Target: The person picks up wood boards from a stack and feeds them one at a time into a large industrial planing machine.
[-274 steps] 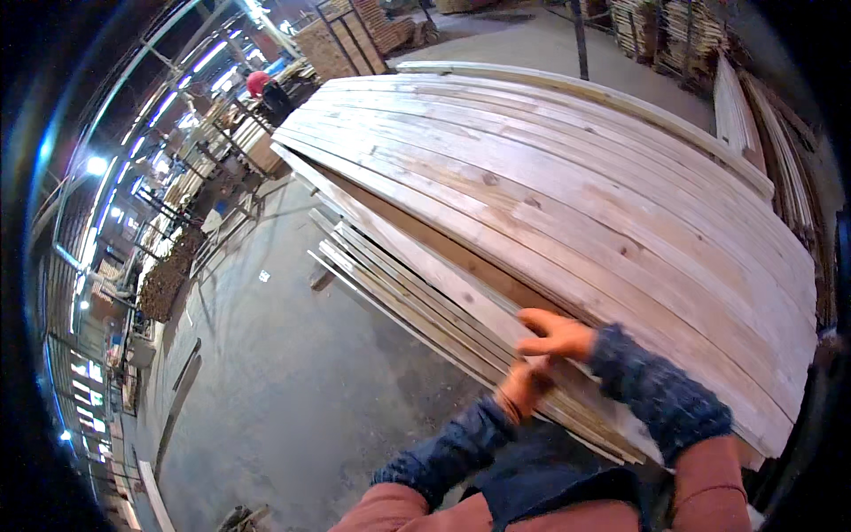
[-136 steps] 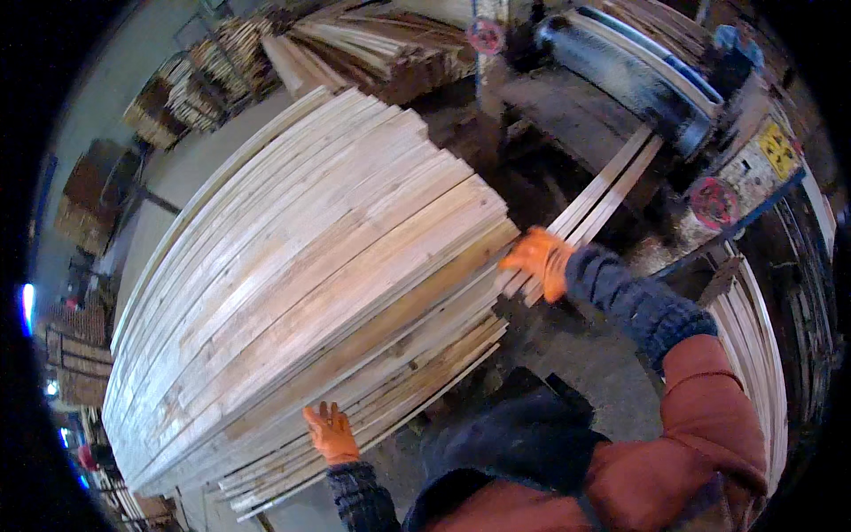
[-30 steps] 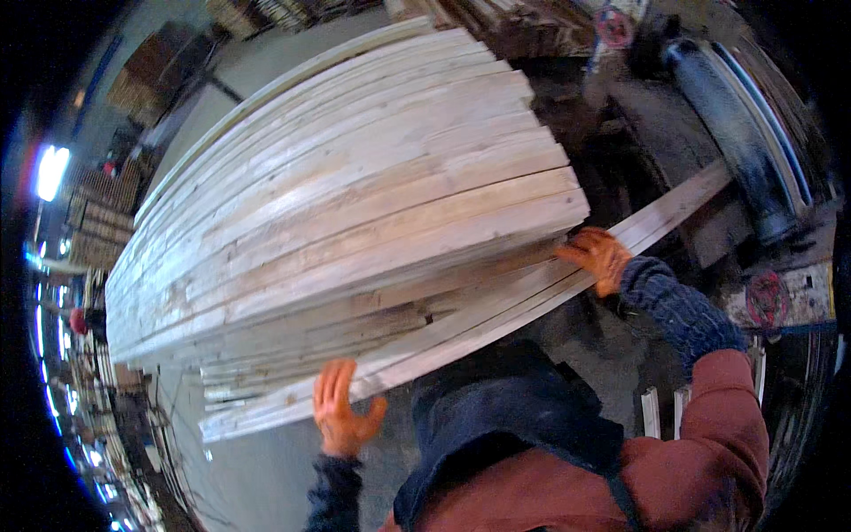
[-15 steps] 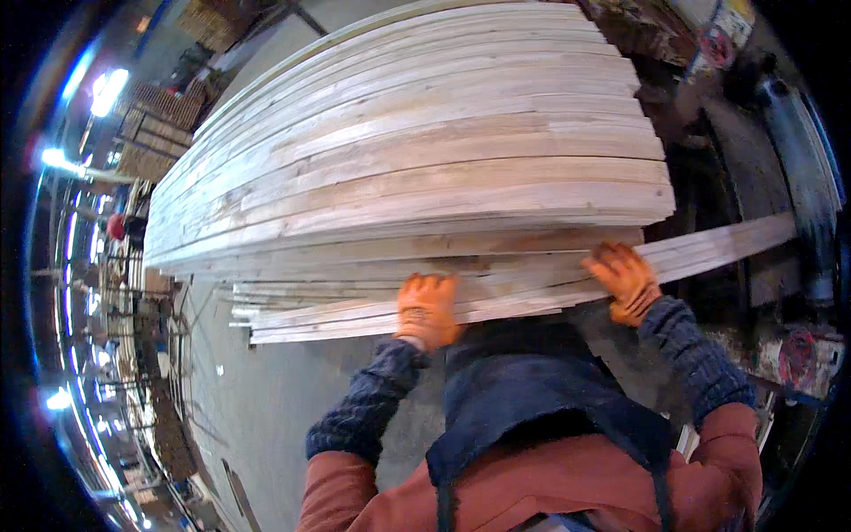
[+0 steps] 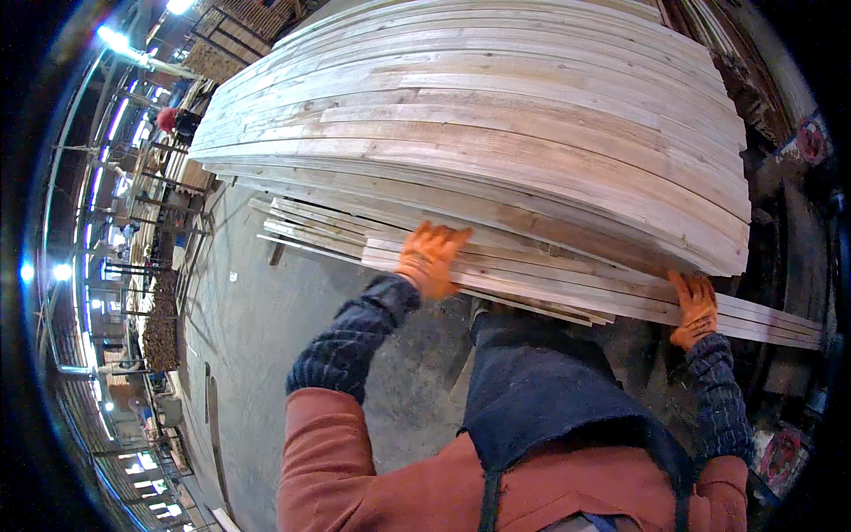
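Observation:
My left hand point(image 5: 432, 259), in an orange work glove, grips a set of narrow pale wooden boards point(image 5: 567, 282) near their left end, its fingers over the top. Farther right, my right hand point(image 5: 696, 309), gloved alike, has its fingers wrapped over the same boards. These boards lie side by side in front of my apron, and their right end sticks out past the big stack. More loose boards point(image 5: 310, 223) lie lower down, partly under the held ones. The undersides of the boards and my thumbs are hidden.
A wide, high stack of long boards point(image 5: 532, 106) fills the space ahead. Dark machinery point(image 5: 784, 266) with a red round part point(image 5: 784, 457) stands at the right. Racks of timber point(image 5: 160, 310) and a person point(image 5: 177, 121) with red headwear are at the far left. The floor point(image 5: 266, 355) is grey.
The held boards have shifted right relative to the loose boards beneath, so more of those show at the left. My right hand is farther right. The view has turned, tilting the stack.

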A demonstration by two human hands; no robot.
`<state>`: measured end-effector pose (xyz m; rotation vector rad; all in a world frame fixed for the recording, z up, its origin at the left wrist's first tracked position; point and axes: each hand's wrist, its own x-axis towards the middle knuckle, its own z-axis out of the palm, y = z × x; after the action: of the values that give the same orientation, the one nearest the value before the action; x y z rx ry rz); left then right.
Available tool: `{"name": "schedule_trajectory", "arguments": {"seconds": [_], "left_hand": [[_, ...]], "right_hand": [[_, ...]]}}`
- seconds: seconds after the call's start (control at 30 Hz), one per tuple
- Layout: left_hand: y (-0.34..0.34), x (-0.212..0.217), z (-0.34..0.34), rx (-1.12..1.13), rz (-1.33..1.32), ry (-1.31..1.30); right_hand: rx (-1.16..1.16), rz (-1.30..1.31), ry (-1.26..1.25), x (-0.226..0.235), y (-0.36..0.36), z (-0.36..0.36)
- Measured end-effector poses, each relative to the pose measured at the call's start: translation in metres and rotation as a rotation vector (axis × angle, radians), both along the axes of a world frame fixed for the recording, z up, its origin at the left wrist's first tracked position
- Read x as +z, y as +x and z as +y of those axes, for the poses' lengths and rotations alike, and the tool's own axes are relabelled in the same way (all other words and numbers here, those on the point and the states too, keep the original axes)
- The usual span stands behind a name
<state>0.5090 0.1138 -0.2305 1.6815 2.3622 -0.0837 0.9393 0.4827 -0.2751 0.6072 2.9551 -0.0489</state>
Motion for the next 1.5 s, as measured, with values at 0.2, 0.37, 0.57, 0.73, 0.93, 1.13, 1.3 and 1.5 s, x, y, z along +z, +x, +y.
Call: {"name": "schedule_trajectory", "arguments": {"seconds": [0.2,0.37,0.57,0.73,0.93,1.13,1.3,1.5], "left_hand": [[0.011,0.0,0.028,0.061,-0.039,-0.012],[0.071,0.004,0.068,0.006,-0.112,0.026],[0.13,-0.014,0.124,-0.063,-0.184,0.079],[0.17,-0.018,0.176,-0.143,-0.326,0.199],[0.158,-0.024,0.18,-0.102,-0.356,0.459],[0.031,-0.057,0.097,0.983,-1.257,1.272],[-0.14,-0.026,0.021,1.507,-1.312,1.574],[-0.23,-0.01,-0.01,1.518,-1.72,1.221]], "right_hand": [[-0.352,-0.03,0.003,0.017,0.036,0.009],[-0.413,0.3,-0.216,0.01,0.074,0.023],[-0.501,1.067,-0.67,0.016,0.072,0.059],[-0.735,1.012,-0.604,0.043,0.006,0.089],[-0.757,0.807,-0.796,0.009,-0.003,0.122],[-0.962,0.825,-0.796,-0.028,0.018,0.154],[-1.02,0.766,-0.885,-0.028,0.034,0.163],[-0.58,0.509,-0.307,-0.058,0.075,0.199]]}}
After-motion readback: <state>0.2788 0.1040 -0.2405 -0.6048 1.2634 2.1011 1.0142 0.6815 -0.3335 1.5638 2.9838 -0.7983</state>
